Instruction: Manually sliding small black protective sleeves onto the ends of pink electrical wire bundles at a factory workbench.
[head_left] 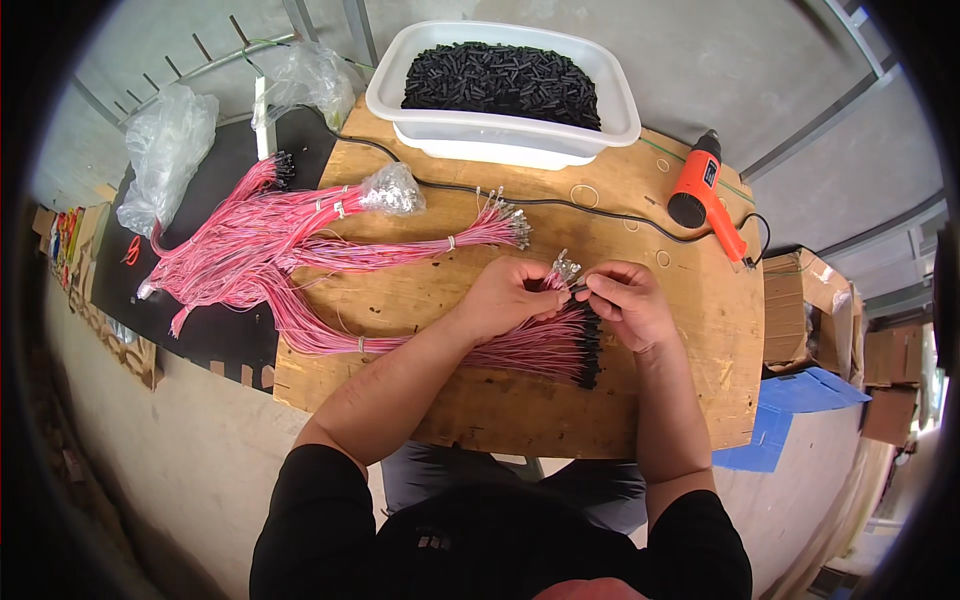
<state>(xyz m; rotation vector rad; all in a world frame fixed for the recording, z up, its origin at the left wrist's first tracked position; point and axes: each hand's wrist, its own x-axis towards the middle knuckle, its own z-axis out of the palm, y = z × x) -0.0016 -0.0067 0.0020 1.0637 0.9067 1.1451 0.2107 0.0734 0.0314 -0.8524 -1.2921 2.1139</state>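
Note:
Pinched in my left hand (508, 298) are pink wires, and their silvery metal ends (564, 266) poke up past the fingertips. My right hand (630, 303) meets it, thumb and fingers closed on a small black sleeve at the wire tips. Beneath both hands a fanned bundle of pink wires (515, 352) lies on the wooden table (440, 400), with black sleeves (588, 350) lined up along its right end. Farther back, another tied pink bundle (400, 252) ends in bare metal terminals (512, 222).
A white tub (510, 130) of loose black sleeves (500, 85) stands at the back. An orange heat gun (700, 185) lies at the right; a black cord (540, 201) crosses the table. Plastic bags (172, 150) and a big wire pile (235, 235) occupy the left. Cardboard boxes (800, 310) stand beyond the right edge.

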